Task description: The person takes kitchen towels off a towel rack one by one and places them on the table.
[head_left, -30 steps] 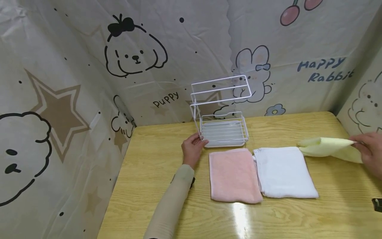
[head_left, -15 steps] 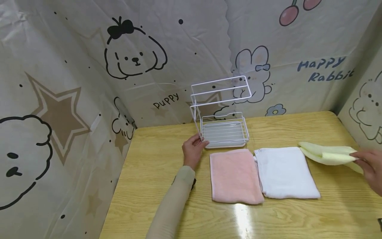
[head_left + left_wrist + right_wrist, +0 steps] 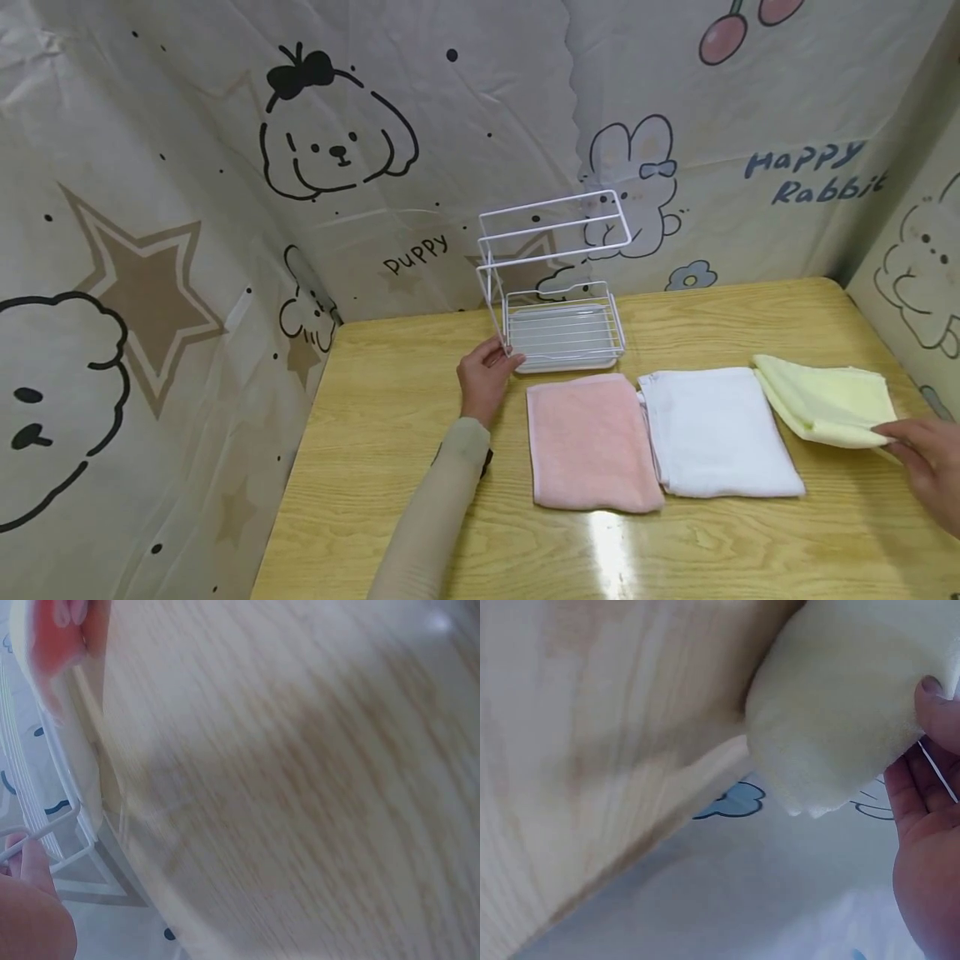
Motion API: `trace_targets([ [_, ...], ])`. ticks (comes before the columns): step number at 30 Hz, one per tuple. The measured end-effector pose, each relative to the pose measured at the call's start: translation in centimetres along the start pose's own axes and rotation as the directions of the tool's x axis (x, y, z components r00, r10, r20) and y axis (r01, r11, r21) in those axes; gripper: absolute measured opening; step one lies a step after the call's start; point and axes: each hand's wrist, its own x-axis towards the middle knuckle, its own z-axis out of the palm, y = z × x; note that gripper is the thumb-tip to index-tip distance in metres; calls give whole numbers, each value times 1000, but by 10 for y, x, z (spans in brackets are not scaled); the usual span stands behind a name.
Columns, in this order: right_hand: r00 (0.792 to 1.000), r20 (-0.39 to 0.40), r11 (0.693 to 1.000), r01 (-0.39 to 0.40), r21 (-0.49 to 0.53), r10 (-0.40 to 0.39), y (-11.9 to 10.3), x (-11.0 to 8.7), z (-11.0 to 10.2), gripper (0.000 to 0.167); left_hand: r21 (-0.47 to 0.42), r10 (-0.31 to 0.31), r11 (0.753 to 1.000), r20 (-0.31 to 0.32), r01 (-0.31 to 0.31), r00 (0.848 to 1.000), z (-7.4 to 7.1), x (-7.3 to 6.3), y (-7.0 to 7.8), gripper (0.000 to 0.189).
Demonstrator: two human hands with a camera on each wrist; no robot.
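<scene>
My left hand [image 3: 483,379] grips the front left corner of a white wire rack [image 3: 555,223], which has a wire basket over a pale tray [image 3: 562,333]. In the left wrist view its fingers [image 3: 34,862] curl at the white wire. At the far right, my right hand [image 3: 930,462] pinches the near right corner of a yellow towel [image 3: 828,400] between thumb and fingers. The towel is folded over, and its left end lies against the white towel [image 3: 716,433]. Seen from the right wrist, the yellow cloth [image 3: 840,705] droops from the hand [image 3: 937,847].
A folded pink towel [image 3: 592,442] lies in front of the rack, left of the white towel and close beside it. The wooden table [image 3: 360,442] meets a printed curtain [image 3: 450,133] along the back and the left side.
My right hand has drawn the yellow towel's near edge toward me and down, so it spreads flatter over the table. My left hand has stayed at the rack.
</scene>
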Motion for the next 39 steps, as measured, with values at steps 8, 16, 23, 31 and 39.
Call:
trace_targets([
  [8,998,63,1000,-2,-1,2,-2,-18,5,36,-10,-9,1000,-6,9,1000,3,0,0,45],
  [16,977,214,1000,-8,-25,13,3,-29,10,35,-17,-25,1000,-3,25,1000,4,-1,0,46],
  [23,932,356,997,-63,-44,75,-1,-40,13,26,-18,-29,999,-1,29,1000,6,-1,1,46],
  [31,935,352,998,-36,-58,54,-1,-48,15,26,-25,-19,1000,6,19,1000,9,-2,-1,47],
  [39,938,344,998,-22,-63,42,-2,-48,17,28,-3,-22,1000,-4,22,1000,11,0,-1,46],
])
